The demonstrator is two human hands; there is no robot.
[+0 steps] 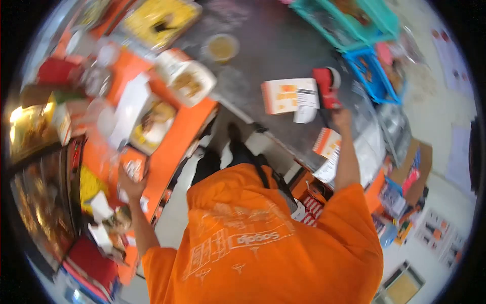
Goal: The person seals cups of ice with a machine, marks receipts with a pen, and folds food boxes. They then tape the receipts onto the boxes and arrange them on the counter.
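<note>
At the left, my left hand [132, 184] is closed around a small flat thing with a white and orange face [134, 169], over the orange counter; blur hides its kind. My right hand [342, 118] reaches over the dark table, its fingers closed at the lower end of a red tape dispenser [325, 86] with a white roll. Beside the dispenser is a white and orange box [281, 95] with a printed paper slip [307, 102] on it. A second orange and white box [326, 142] and a paper slip [329, 166] are below my right forearm.
Open food boxes [192, 83] [153, 125] stand on the orange counter [174, 144]. A round tub [222, 48] sits on the dark table [253, 55]. Teal [338, 36] and blue baskets [373, 75] line its far right. A lit display case [38, 202] stands at left.
</note>
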